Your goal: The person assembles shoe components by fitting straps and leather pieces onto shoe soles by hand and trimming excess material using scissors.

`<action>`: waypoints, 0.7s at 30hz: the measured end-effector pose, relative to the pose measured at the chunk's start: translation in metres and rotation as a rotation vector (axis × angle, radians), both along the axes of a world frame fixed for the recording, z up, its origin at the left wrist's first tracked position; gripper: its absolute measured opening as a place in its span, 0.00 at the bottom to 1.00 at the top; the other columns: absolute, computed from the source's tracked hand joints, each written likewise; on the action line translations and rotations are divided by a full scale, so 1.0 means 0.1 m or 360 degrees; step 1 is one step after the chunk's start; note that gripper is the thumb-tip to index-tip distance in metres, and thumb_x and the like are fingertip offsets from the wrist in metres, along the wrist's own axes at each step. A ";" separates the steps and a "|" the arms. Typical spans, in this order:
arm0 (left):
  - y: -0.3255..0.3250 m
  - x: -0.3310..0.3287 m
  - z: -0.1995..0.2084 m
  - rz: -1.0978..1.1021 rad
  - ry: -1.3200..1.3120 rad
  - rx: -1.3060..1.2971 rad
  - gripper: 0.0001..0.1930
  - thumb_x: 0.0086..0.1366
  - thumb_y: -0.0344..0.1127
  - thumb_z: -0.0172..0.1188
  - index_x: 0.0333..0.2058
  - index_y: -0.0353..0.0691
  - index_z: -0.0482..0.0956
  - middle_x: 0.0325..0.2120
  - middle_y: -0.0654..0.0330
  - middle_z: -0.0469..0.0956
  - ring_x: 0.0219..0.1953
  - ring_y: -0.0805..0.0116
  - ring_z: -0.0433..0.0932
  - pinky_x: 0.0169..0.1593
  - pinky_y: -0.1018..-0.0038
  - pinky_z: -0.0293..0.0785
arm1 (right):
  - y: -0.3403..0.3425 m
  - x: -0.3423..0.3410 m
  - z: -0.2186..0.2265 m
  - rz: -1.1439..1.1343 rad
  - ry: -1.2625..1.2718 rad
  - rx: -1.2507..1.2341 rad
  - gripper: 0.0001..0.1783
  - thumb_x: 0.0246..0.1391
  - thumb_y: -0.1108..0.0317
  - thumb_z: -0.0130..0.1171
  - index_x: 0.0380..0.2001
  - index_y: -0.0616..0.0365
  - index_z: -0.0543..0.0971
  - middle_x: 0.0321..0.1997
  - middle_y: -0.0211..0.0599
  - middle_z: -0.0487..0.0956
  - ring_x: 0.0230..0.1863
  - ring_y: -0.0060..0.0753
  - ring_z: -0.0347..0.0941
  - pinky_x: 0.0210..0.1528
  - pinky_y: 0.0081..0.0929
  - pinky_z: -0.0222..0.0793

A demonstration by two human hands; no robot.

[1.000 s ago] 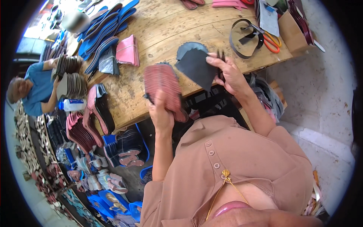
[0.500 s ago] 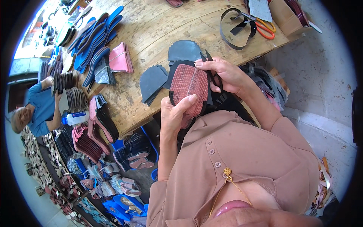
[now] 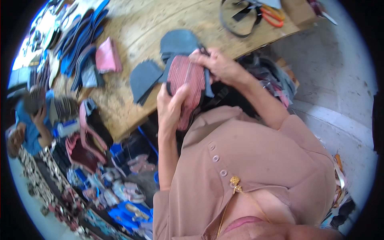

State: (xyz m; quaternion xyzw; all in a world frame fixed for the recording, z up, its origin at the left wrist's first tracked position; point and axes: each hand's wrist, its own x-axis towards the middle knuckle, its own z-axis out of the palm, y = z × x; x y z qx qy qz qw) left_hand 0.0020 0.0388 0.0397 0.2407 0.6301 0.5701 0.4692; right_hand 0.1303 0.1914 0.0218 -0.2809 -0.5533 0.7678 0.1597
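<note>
A pink-red, grid-patterned insole [image 3: 187, 76] with dark material along its edges is held over the near table edge. My left hand [image 3: 170, 105] grips its lower left side, the thumb lying across its face. My right hand [image 3: 219, 66] is closed at the upper right edge, thumb on the insole. In its fingers is a dark tool that looks like black scissors [image 3: 204, 51], mostly hidden and blurred. Just beyond the insole lie two stacks of dark grey rounded pieces, one far stack [image 3: 179, 42] and one left stack [image 3: 145, 80].
Orange-handled scissors [image 3: 273, 17] and a black strap loop [image 3: 236, 34] lie at the far right of the wooden table [image 3: 136, 36]. Blue insoles [image 3: 82, 44] and a pink bundle [image 3: 108, 56] are at left. A co-worker [image 3: 30, 124] handles stacked soles there.
The whole view has shifted, so table and hands appear further left and up, with blur. Both hands still hold the insole. The co-worker's hand with soles has moved.
</note>
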 end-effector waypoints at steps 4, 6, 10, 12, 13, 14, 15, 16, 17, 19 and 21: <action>-0.18 0.20 -0.35 -0.0129 0.0857 0.0125 0.36 0.40 0.40 0.77 0.46 0.32 0.70 0.35 0.50 0.77 0.36 0.56 0.78 0.42 0.65 0.74 | 0.06 0.15 -0.02 -0.0118 0.0165 -0.0008 0.13 0.64 0.57 0.52 0.33 0.56 0.76 0.18 0.21 0.71 0.14 0.11 0.63 0.14 0.12 0.57; -0.27 0.25 -0.42 -0.0212 0.1422 -0.0164 0.35 0.40 0.40 0.77 0.45 0.32 0.70 0.32 0.49 0.77 0.34 0.52 0.77 0.40 0.64 0.73 | 0.12 0.28 -0.07 -0.0122 0.0157 0.0024 0.14 0.64 0.57 0.52 0.33 0.56 0.76 0.19 0.22 0.72 0.15 0.10 0.64 0.15 0.12 0.58; -0.26 0.31 -0.47 -0.0148 0.1577 -0.0023 0.30 0.41 0.41 0.77 0.36 0.34 0.69 0.26 0.49 0.74 0.28 0.52 0.74 0.35 0.66 0.71 | 0.15 0.50 0.13 0.0001 0.0036 -0.0162 0.15 0.62 0.55 0.54 0.36 0.57 0.75 0.20 0.22 0.72 0.16 0.09 0.63 0.15 0.10 0.54; -0.18 0.31 -0.44 -0.0179 0.1562 -0.0007 0.27 0.42 0.39 0.77 0.34 0.34 0.69 0.25 0.51 0.74 0.26 0.55 0.73 0.33 0.67 0.71 | 0.12 0.52 0.30 -0.0038 -0.0091 -0.0059 0.16 0.59 0.55 0.59 0.40 0.57 0.75 0.20 0.21 0.72 0.14 0.07 0.56 0.15 0.08 0.48; -0.13 0.29 -0.46 -0.0170 0.1564 -0.0029 0.27 0.42 0.39 0.77 0.34 0.34 0.69 0.25 0.51 0.74 0.26 0.55 0.73 0.33 0.67 0.71 | 0.13 0.53 0.27 -0.0020 -0.0089 -0.0073 0.16 0.59 0.55 0.59 0.40 0.57 0.75 0.20 0.21 0.72 0.14 0.07 0.56 0.15 0.08 0.48; -0.11 0.27 -0.47 -0.0190 0.1547 0.0008 0.27 0.42 0.38 0.77 0.34 0.34 0.69 0.25 0.52 0.74 0.26 0.56 0.73 0.34 0.68 0.71 | 0.15 0.52 0.24 -0.0009 -0.0042 -0.0063 0.17 0.58 0.56 0.60 0.41 0.57 0.75 0.21 0.21 0.72 0.14 0.06 0.54 0.15 0.08 0.47; -0.13 0.25 -0.47 -0.0208 0.1532 0.0046 0.26 0.42 0.37 0.77 0.34 0.34 0.69 0.25 0.52 0.75 0.27 0.57 0.74 0.34 0.69 0.71 | 0.15 0.50 0.23 0.0003 0.0007 -0.0052 0.17 0.58 0.56 0.61 0.43 0.57 0.75 0.21 0.21 0.73 0.14 0.06 0.53 0.15 0.08 0.45; -0.18 0.21 -0.50 -0.0164 0.1570 0.0068 0.25 0.43 0.36 0.76 0.35 0.34 0.70 0.28 0.52 0.76 0.29 0.60 0.76 0.37 0.70 0.73 | 0.16 0.42 0.24 0.0021 -0.0011 -0.0012 0.15 0.60 0.59 0.58 0.44 0.57 0.75 0.24 0.26 0.76 0.17 0.09 0.62 0.18 0.08 0.55; -0.22 0.20 -0.43 -0.0158 0.1569 0.0075 0.25 0.43 0.36 0.76 0.35 0.34 0.70 0.28 0.52 0.76 0.29 0.60 0.76 0.37 0.70 0.73 | 0.24 0.42 0.20 0.0023 -0.0012 -0.0004 0.15 0.60 0.59 0.58 0.44 0.57 0.75 0.24 0.26 0.76 0.17 0.09 0.62 0.18 0.08 0.55; -0.37 0.17 -0.19 0.0101 0.1482 -0.0054 0.27 0.44 0.35 0.76 0.39 0.34 0.70 0.31 0.50 0.78 0.31 0.61 0.77 0.39 0.71 0.74 | 0.55 0.36 0.05 -0.0441 0.0296 0.0447 0.12 0.61 0.62 0.56 0.43 0.59 0.75 0.30 0.31 0.79 0.26 0.15 0.72 0.23 0.14 0.68; -0.54 0.09 -0.25 0.0573 0.1354 -0.0018 0.30 0.45 0.36 0.76 0.43 0.34 0.68 0.32 0.51 0.78 0.33 0.62 0.77 0.42 0.71 0.73 | 1.16 0.49 0.03 -0.0884 0.0097 0.1199 0.14 0.62 0.65 0.54 0.48 0.60 0.74 0.44 0.34 0.78 0.39 0.23 0.75 0.36 0.21 0.73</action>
